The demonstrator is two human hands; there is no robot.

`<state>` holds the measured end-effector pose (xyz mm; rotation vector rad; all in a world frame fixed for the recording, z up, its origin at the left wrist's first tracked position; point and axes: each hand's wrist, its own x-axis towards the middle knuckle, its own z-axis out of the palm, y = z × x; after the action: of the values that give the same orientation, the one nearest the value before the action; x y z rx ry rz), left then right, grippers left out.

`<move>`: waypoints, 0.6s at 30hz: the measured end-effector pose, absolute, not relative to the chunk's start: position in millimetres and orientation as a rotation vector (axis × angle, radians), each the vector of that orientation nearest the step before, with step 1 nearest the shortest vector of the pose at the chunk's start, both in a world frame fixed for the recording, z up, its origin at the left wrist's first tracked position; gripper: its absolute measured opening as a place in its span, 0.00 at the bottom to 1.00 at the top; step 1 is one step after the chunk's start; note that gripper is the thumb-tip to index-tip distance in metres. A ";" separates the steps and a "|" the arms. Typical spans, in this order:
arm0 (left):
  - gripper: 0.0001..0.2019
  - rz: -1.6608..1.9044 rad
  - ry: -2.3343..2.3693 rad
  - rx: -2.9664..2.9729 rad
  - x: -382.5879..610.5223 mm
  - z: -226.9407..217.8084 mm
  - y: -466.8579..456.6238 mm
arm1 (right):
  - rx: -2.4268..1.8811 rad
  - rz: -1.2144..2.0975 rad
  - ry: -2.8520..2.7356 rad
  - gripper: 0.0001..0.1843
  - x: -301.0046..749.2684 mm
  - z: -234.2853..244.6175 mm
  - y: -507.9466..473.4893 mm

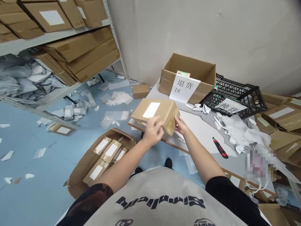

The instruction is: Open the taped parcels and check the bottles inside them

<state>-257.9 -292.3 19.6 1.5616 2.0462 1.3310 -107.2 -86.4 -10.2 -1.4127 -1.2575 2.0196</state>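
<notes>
A brown cardboard box with a white label on top is tilted above the near left edge of the grey table. My right hand grips its right end, where yellowish tape shows, with the fingers around the edge. My left hand is at the near side of the box, close below the label. Its fingers are curled but blurred by motion, and I cannot make out whether they pinch anything. A red and black utility knife lies on the table to the right of my right forearm.
An open carton with a paper sign and a black plastic crate stand at the table's back. Torn paper lies at the right. A large carton with labelled boxes sits on the littered floor, near a loaded shelf.
</notes>
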 end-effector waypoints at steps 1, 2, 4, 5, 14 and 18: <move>0.16 1.379 2.128 1.445 -258.9 12.3 -298.9 | -1.443 2.049 -1.197 0.44 -103.0 -17.1 -89.5; 0.19 1.421 2.208 1.272 -259.3 4.1 -305.1 | -1.465 2.071 -1.151 0.47 -99.6 -23.1 -92.3; 0.25 1.460 2.260 0.817 -256.6 -13.3 -313.7 | -1.472 2.105 -1.125 0.55 -93.8 -32.0 -97.2; 0.28 1.425 2.167 0.657 -253.5 -21.3 -315.0 | -1.453 2.131 -1.147 0.58 -90.8 -35.2 -99.3; 0.36 1.305 2.082 1.121 -251.7 -0.3 -263.3 | -1.385 2.174 -1.529 0.27 -75.3 -71.9 -141.1; 0.41 0.917 1.951 1.768 -259.1 17.6 -222.9 | -1.346 2.473 -1.394 0.28 -88.5 -88.0 -172.0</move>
<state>-259.1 -222.9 17.6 1.7679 1.9513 0.9171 -88.5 -172.0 -88.0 -1.3457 -1.3939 2.4733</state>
